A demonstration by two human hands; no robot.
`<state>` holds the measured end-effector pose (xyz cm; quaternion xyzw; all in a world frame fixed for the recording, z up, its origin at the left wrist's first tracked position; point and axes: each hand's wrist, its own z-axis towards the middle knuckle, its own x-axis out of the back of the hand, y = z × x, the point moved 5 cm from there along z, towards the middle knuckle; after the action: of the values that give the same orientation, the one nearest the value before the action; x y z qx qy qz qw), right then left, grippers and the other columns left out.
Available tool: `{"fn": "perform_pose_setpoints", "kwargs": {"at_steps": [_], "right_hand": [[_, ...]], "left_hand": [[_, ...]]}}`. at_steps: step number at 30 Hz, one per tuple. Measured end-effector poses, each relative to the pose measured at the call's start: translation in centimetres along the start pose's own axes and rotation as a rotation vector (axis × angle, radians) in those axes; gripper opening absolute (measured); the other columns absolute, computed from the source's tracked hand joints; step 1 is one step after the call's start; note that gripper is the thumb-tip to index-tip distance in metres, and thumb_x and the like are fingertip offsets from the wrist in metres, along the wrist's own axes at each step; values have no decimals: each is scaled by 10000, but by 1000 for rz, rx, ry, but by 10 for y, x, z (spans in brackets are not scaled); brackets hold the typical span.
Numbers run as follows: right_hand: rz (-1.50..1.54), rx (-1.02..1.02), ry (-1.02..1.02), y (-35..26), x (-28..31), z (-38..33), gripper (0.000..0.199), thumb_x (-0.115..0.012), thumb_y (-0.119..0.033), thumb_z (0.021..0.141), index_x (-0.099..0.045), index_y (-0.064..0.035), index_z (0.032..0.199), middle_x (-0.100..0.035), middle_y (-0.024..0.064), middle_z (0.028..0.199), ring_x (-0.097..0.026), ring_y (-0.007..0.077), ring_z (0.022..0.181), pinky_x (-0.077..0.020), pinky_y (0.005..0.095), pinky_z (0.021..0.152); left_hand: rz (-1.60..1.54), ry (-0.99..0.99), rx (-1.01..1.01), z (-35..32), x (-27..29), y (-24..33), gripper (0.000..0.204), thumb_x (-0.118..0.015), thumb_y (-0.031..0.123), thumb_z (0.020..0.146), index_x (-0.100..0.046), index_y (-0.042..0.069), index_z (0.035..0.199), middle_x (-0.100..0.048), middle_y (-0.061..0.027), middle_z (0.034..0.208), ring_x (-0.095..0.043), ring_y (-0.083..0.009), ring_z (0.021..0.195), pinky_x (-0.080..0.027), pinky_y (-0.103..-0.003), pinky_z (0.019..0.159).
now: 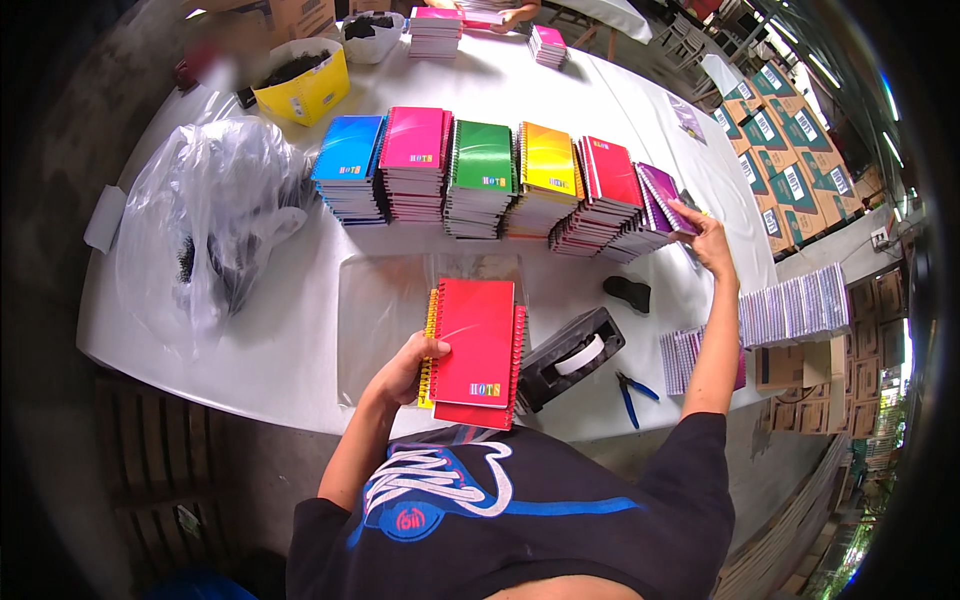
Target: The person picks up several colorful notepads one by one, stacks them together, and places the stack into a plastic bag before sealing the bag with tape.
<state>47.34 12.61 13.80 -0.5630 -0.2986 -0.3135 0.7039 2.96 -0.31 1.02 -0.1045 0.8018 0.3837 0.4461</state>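
Note:
My left hand (412,366) grips a small bundle of spiral notebooks (473,350), red on top with a yellow one under it, held near the table's front edge over a clear plastic sheet (385,300). My right hand (703,236) reaches out to the right and takes hold of a purple notebook (662,192) on the rightmost stack. A row of notebook stacks runs across the table: blue (347,150), pink (413,140), green (483,155), yellow (548,160) and red (610,172).
A black tape dispenser (570,358) and blue pliers (630,392) lie by the front edge. A crumpled plastic bag (215,215) sits left, a yellow tub (300,85) behind it. Wrapped notebook packs (795,310) lie right. Another person's hand (515,15) rests at the far end.

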Motion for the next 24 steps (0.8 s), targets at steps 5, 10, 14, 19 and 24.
{"fn": "perform_pose_setpoints", "kwargs": {"at_steps": [5,10,14,19,24], "right_hand": [[-224,137,506,-55,30,-16,272,-656,-66,823,-647,-56,1094,-682,93,1010,-671,174,870,-518,279,734],[-302,651,525,-226,-43,-71,398,-583,49,722,-642,-50,1103,-667,99,987,-648,262,865,-517,352,748],[-531,807,23,-284,-161,-130,411,-585,-190,788,-589,-142,1196,-593,77,1124,-592,226,973,-450,387,780],[-382,652,-519,-286,-183,-142,703,-681,-303,715,-408,-308,1363,-325,70,1431,-367,244,1285,-285,535,1003],[-244,947,-144,-256,-230,-147,694,-721,-295,697,-428,-364,1323,-385,0,1416,-387,238,1294,-149,515,1116]], "left_hand": [[-20,1,-34,-1,-4,-1,413,-577,169,785,-483,-70,1109,-625,-155,968,-668,-189,781,-567,-316,726],[93,137,-180,-2,10,1,409,-581,140,789,-456,3,1154,-593,-97,1006,-617,-148,858,-511,-292,784],[110,153,-228,-7,16,1,438,-565,186,806,-452,8,1190,-583,-98,1061,-599,-158,925,-486,-311,837],[164,157,-243,-38,41,-7,510,-545,305,843,-433,11,1245,-557,-100,1157,-564,-178,1035,-448,-332,910],[-72,9,-163,-64,43,-11,543,-508,410,839,-521,3,1197,-599,-151,1137,-615,-216,984,-507,-354,865]]}}
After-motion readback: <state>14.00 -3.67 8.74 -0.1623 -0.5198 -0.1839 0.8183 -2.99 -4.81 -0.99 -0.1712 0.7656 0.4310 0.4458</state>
